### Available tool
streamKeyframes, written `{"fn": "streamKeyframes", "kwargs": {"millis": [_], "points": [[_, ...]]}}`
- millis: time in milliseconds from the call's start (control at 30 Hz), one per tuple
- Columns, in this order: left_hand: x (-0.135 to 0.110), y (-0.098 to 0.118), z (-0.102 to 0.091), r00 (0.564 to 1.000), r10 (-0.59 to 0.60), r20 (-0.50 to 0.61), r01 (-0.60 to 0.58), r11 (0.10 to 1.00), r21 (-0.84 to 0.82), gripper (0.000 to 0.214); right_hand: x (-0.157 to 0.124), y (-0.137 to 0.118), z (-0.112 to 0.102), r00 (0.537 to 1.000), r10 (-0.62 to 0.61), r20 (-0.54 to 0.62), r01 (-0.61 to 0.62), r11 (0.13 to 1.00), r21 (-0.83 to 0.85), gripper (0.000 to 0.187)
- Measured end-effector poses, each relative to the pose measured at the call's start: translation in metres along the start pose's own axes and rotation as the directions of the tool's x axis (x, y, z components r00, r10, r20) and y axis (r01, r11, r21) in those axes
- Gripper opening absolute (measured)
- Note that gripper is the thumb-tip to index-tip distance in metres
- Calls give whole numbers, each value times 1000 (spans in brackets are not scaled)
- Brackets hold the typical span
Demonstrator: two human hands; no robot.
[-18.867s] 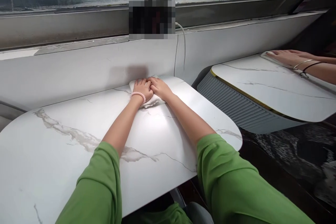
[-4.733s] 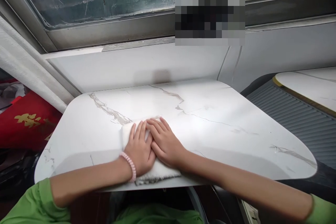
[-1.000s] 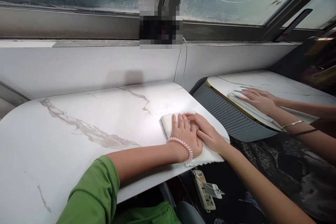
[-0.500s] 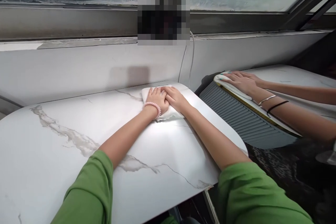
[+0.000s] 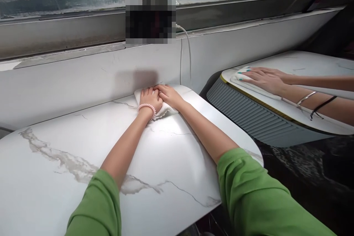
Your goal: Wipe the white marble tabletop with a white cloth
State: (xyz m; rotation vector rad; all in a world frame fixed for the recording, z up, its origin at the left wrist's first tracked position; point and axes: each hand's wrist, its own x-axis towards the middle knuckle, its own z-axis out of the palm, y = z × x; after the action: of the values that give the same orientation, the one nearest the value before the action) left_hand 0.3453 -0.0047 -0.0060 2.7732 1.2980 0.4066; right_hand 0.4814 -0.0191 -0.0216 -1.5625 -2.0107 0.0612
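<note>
While both hands (image 5: 151, 100) press flat on cloth (image 5: 165, 112) near the wall-side edge (image 5: 95, 106), marbled tabletop (image 5: 88, 143) spreads leftward.

free tabletop (image 5: 69, 136) leftward, wall (image 5: 85, 77) behind, second table (image 5: 249, 110) rightward

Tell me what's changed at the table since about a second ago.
The cloth has moved from the table's near right edge to its far edge, by the wall; the left hand and right hand went with it. Unchanged: both hands on the cloth, pink bracelet in place.
</note>
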Motion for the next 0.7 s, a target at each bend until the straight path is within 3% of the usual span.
{"fn": "streamKeyframes", "kwargs": {"millis": [200,433,567,700], "points": [[-37,23,-11,997,-68,43,66,997,39,51,-29,-20,-9,999,-41,-8,41,996,75,34],[-98,86,-13,995,-43,90,41,999,24,55,-112,-39,-42,997,-68,23,65,992,112,36],[-124,133,-8,993,64,100,-63,998,-5,56,-169,-34,-77,997,-19,71,13,996,86,36],[-138,172,-4,969,216,118,-211,976,-54,58,-214,-26,-116,973,107,203,-110,994,6,42]]}}
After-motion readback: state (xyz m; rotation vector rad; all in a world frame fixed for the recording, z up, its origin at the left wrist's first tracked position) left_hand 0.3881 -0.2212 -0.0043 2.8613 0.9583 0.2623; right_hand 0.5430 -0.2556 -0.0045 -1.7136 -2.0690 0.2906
